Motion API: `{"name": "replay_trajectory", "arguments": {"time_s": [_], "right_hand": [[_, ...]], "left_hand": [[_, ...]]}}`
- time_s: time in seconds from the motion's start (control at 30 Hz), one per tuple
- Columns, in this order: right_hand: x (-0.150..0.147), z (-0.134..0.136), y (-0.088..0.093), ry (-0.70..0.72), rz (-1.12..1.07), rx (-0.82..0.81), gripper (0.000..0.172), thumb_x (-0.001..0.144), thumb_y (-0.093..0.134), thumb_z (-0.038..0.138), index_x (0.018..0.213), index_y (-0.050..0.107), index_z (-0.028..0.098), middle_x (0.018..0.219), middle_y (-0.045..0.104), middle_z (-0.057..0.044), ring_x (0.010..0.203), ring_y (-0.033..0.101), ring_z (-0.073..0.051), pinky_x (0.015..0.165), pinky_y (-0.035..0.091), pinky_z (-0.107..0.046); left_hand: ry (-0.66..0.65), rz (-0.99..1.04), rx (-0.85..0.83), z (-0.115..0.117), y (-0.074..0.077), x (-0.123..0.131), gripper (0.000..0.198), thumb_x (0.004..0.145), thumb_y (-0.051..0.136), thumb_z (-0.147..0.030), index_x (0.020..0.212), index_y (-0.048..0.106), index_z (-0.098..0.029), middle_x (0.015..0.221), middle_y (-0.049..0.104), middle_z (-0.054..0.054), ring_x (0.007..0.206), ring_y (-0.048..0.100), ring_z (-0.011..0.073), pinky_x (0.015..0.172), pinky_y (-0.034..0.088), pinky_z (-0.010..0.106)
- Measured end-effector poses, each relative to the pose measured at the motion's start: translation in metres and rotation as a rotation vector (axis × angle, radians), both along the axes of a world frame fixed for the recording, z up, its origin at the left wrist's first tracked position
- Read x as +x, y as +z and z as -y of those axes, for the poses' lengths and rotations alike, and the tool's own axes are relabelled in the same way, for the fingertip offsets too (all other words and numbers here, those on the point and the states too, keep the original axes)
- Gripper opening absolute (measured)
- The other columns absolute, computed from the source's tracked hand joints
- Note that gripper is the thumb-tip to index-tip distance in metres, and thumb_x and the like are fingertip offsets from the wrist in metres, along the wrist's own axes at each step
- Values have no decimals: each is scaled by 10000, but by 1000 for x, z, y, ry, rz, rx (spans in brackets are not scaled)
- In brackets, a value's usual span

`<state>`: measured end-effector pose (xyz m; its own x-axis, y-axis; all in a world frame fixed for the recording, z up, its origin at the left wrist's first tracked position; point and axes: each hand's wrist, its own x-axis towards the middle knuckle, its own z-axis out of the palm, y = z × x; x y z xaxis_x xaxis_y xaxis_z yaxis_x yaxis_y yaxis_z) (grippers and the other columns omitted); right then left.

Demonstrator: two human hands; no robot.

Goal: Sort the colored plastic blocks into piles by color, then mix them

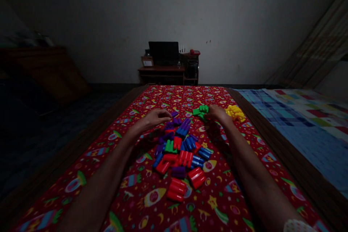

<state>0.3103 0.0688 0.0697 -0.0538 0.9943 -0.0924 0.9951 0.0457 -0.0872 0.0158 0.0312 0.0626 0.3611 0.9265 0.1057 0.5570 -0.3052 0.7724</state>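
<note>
A heap of red, blue, purple and green plastic blocks (181, 156) lies on the red patterned cloth (130, 195) between my forearms. My left hand (155, 117) hovers at the heap's far left edge, fingers curled in a pinch on a purple block (174, 114). My right hand (217, 113) rests farther back, fingers closed on a small cluster of green blocks (200, 111). A group of yellow blocks (235, 113) lies just right of that hand.
The cloth covers a long table with a wooden edge (274, 145) on the right. A blue checked bedsheet (301, 123) lies beyond it. A desk with a dark monitor (164, 53) stands against the far wall. The room is dim.
</note>
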Motion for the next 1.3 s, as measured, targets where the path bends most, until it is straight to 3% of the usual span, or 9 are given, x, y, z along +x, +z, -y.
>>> {"name": "replay_trajectory", "arguments": {"time_s": [0.1,0.2,0.3,0.5,0.6,0.73,0.93,1.13,1.3], "right_hand": [[0,1,2,-15,30,3,271,823,628,320,993,728,135,881,718,-151,800,674,-218,618,410,-249],[-5,7,13,7,24,12,297,870,581,367,972,729,131,877,712,-155,803,666,-212,637,409,-254],[-20,17,26,141,-21,56,318,904,538,364,882,729,110,800,697,-131,723,629,-174,600,366,-241],[-75,48,31,736,-388,-92,258,896,552,305,805,700,114,622,588,14,562,469,-79,544,282,-205],[-92,54,23,816,-440,-11,159,834,618,245,793,696,113,598,538,36,560,418,-67,540,248,-203],[-74,37,21,591,-487,171,179,813,615,270,774,706,122,576,515,39,556,408,-70,534,235,-209],[-7,-5,15,149,-506,166,286,772,608,341,606,655,114,470,464,35,505,430,-87,503,258,-216],[9,-15,-10,36,-504,140,288,781,567,299,568,629,115,476,485,23,475,420,-78,475,269,-206],[9,-12,-12,-5,-416,140,227,771,591,237,589,648,114,510,528,8,493,439,-82,478,255,-207]], "left_hand": [[-173,-147,-152,36,9,0,316,606,729,-478,818,747,-244,780,725,2,753,667,203,677,513,253],[-215,-350,-18,62,2,5,349,558,783,-398,877,749,-260,878,720,19,828,660,223,711,499,256],[-191,-443,130,69,-6,10,366,581,775,-335,934,730,-251,990,708,52,913,651,246,767,489,275],[50,-368,160,55,4,9,203,680,637,-309,851,710,-228,796,705,4,736,641,207,685,491,271],[168,-259,235,51,8,10,222,706,604,-312,878,705,-215,834,708,17,759,643,204,709,508,282],[202,-160,346,48,-8,17,315,788,569,-345,1053,669,-206,998,706,56,900,646,223,819,522,336],[-50,-302,412,46,-44,34,295,882,501,-317,1096,676,-214,1139,680,91,1096,596,238,980,452,379],[19,-379,296,38,-49,38,431,869,507,-331,1275,601,-220,1154,691,102,1076,621,259,956,462,381],[101,-348,163,26,-48,45,471,812,602,-351,1260,608,-208,1049,729,103,958,668,270,852,501,362]]}}
